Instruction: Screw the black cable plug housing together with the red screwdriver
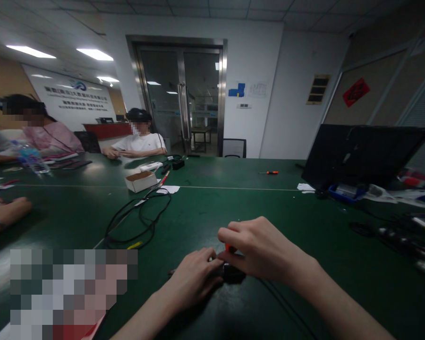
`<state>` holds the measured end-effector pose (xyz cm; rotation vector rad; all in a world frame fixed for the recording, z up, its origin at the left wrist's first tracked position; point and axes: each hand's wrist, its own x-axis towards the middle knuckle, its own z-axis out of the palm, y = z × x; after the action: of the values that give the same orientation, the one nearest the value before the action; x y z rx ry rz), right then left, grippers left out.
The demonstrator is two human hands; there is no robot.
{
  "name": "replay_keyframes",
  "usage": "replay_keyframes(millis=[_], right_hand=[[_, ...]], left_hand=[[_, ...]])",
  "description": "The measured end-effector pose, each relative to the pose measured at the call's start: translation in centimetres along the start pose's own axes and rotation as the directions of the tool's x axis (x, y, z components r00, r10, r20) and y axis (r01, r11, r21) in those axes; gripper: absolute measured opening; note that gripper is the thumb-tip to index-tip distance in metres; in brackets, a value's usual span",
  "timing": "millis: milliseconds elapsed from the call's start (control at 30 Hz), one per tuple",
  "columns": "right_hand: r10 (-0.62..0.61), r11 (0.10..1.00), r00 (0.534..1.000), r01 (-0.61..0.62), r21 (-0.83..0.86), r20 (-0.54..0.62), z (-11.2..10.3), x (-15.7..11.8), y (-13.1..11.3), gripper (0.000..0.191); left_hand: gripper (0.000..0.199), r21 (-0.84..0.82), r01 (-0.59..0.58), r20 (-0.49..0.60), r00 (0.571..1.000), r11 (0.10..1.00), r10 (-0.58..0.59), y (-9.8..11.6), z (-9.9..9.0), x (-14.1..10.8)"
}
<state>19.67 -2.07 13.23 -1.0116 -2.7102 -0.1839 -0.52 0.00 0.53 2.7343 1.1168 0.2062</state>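
My left hand [198,274] lies low over the green table, its fingers closed around a dark object [233,273] with a black cable. Most of that object is hidden under the fingers, so its kind does not show. Above it, my right hand [255,248] pinches a small screwdriver [229,247] by its orange and black handle, held roughly upright. The screwdriver's tip is hidden behind the fingers, close to the dark object. Both hands are almost touching each other.
A green table [198,212] spreads ahead. Left stand a small open box [140,181] and a looped black cable [156,219]. Another orange screwdriver [272,173] lies farther off. A monitor [361,153] and cluttered cables are right. Several people sit left; one person's hand [12,210] rests nearby.
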Motion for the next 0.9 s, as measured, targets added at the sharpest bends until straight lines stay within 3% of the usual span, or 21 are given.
replay_keyframes(millis=[133,267,367,600,733,900], right_hand=[[0.014,1.000,1.000,-0.014,-0.024,-0.007,-0.06,0.02,0.04,0.019],[-0.009,0.998,1.000,0.010,0.067,-0.009,-0.29,-0.18,-0.18,0.009],[-0.023,0.994,1.000,0.023,0.109,0.005,-0.36,-0.27,-0.40,0.012],[-0.032,0.999,0.999,0.032,-0.014,-0.012,-0.07,-0.17,-0.74,0.003],[-0.015,0.998,1.000,0.014,-0.056,-0.014,0.00,0.01,-0.61,0.015],[-0.042,0.996,0.999,0.042,0.078,-0.007,-0.43,-0.12,-0.69,0.007]], left_hand=[[0.017,-0.005,0.004,0.002,1.000,1.000,-0.004,0.02,-0.06,0.03],[0.018,-0.003,-0.006,-0.008,1.000,1.000,0.006,0.10,-0.14,0.09],[0.022,-0.006,-0.020,-0.019,1.000,1.000,0.020,0.03,-0.03,0.11],[0.017,-0.007,-0.012,-0.015,1.000,1.000,0.012,-0.06,0.03,0.05],[0.015,0.007,0.005,-0.001,1.000,1.000,-0.005,0.00,-0.04,0.03],[0.021,0.000,-0.028,-0.046,0.999,1.000,0.028,-0.17,0.30,0.10]])
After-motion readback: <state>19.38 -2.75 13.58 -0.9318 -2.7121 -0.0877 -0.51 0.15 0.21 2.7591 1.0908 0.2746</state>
